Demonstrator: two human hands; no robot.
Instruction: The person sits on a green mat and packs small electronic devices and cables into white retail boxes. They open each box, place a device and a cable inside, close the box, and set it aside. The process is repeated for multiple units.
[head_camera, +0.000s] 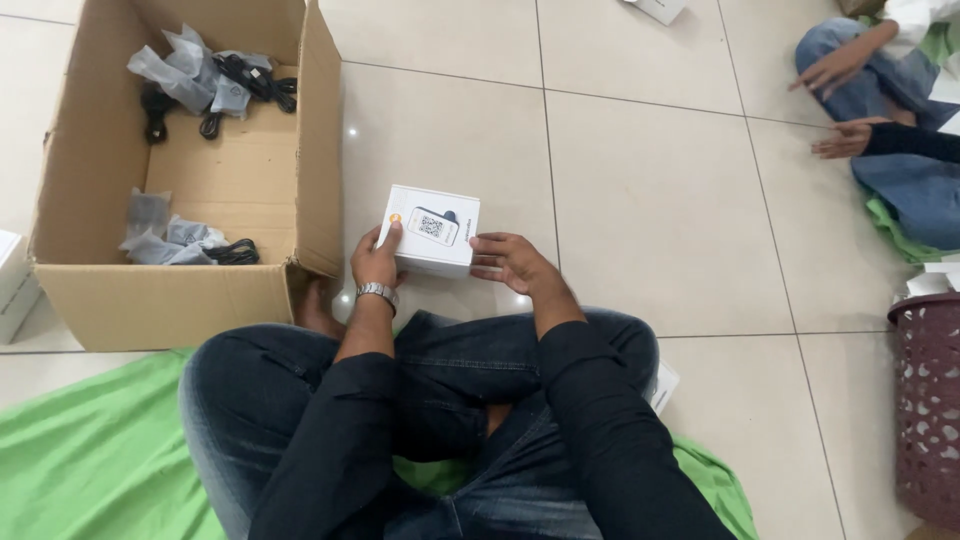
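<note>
I sit cross-legged on the tiled floor in dark jeans and black sleeves. Both hands hold a small white product box (432, 230) with a printed label on its top, just above my knees. My left hand (376, 262), with a metal watch on the wrist, grips the box's left side, thumb on top. The box's right side rests against the fingers of my right hand (512, 262).
An open cardboard carton (190, 290) stands to the left, holding bagged black cables (215, 78). A green cloth (90, 450) lies under me. A maroon plastic basket (928, 400) is at right. Another seated person's hands (838, 100) appear top right.
</note>
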